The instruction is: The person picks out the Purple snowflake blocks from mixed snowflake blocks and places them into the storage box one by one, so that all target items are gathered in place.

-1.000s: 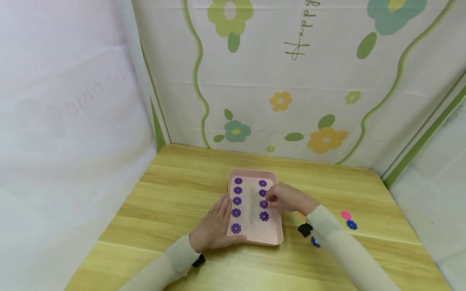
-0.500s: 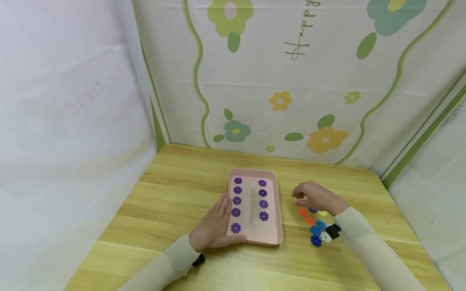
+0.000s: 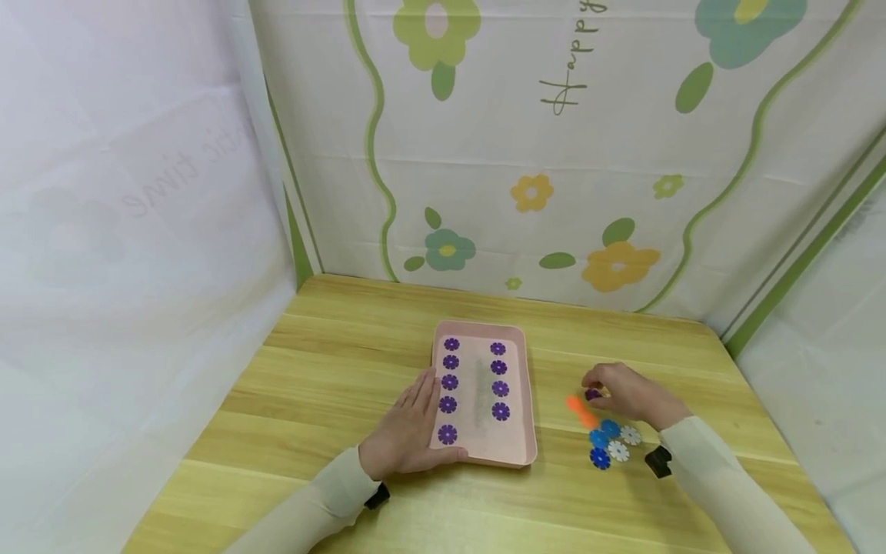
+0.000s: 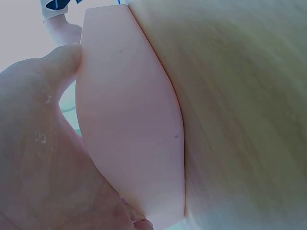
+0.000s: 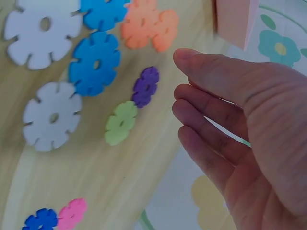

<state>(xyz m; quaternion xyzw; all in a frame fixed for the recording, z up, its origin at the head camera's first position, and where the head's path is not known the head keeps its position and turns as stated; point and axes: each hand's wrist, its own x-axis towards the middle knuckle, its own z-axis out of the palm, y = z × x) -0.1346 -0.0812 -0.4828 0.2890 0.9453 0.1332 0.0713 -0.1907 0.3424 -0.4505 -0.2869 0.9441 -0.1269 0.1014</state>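
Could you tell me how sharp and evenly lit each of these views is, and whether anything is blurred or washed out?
Head view: sharp and evenly lit, soft shadows under the pink tray. Left wrist view: very close and soft, the left hand and tray fill it, with the top left corner washed out white. Right wrist view: the right hand is fairly crisp, the purple flower piece and its neighbours slightly blurred.

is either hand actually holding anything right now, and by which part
The right hand holds nothing; its fingers hover near the purple flower piece. The left hand rests against the pink tray at its left edge.
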